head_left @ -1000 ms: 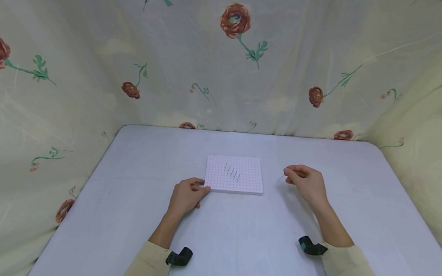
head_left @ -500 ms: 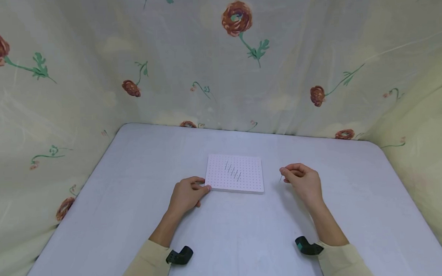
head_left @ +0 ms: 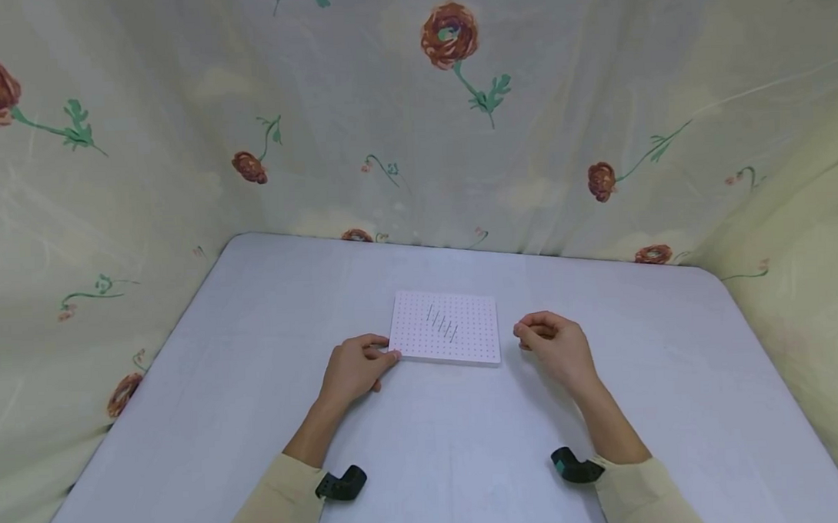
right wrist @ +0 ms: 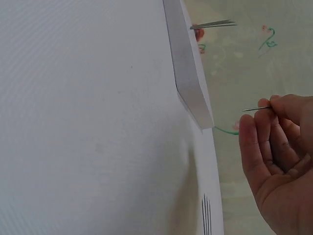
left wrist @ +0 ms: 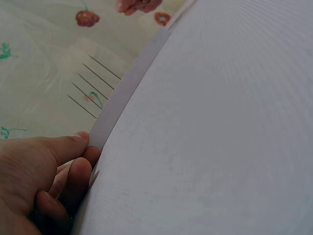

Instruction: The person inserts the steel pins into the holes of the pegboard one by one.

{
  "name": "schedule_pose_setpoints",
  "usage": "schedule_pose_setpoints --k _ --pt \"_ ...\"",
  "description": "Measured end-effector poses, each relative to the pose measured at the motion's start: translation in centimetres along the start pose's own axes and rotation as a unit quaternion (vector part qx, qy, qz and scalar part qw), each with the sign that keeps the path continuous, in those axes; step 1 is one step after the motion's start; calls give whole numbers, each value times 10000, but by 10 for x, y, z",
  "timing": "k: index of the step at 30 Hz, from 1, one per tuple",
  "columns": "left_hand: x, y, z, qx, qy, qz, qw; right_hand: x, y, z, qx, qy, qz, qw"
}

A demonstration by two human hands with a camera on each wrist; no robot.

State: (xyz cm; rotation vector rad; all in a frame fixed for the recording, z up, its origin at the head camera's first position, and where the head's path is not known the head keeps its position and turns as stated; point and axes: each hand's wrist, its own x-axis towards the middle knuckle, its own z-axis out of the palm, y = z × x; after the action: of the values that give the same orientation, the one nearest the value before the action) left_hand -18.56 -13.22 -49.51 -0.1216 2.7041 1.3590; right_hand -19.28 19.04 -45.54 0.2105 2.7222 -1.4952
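A white perforated board point(head_left: 473, 333) lies flat on the white table, with a grid of small holes. Several thin needles point(head_left: 442, 324) stand up from it in a slanting row. My left hand point(head_left: 353, 369) pinches the board's near left corner, the thumb at the edge and the fingers against the side, as the left wrist view shows. To the right of the board, my right hand point(head_left: 557, 353) is raised over the table. In the right wrist view its thumb and index finger pinch one thin needle point(right wrist: 255, 108), pointed toward the board; the other fingers curl loosely beneath.
The white table point(head_left: 425, 446) reaches back to a flowered cloth point(head_left: 525, 135) that hangs behind it and at both sides. Several thin dark needle-like lines point(right wrist: 206, 215) lie on the table in the right wrist view. Each sleeve carries a black wrist device point(head_left: 341, 483).
My right hand has moved left, closer to the board, with the needle turning from slanting outward to hardly visible in the head view. My left hand and the board have stayed in place.
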Motion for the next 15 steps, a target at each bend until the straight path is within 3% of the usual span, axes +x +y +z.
schedule_pose_setpoints --k 7,15 --pt "0 0 0 15 7 14 10000 -1 -8 9 -357 -216 -203 9989" --pt "0 0 1 29 55 62 10000 0 -17 24 -267 -325 -457 9981"
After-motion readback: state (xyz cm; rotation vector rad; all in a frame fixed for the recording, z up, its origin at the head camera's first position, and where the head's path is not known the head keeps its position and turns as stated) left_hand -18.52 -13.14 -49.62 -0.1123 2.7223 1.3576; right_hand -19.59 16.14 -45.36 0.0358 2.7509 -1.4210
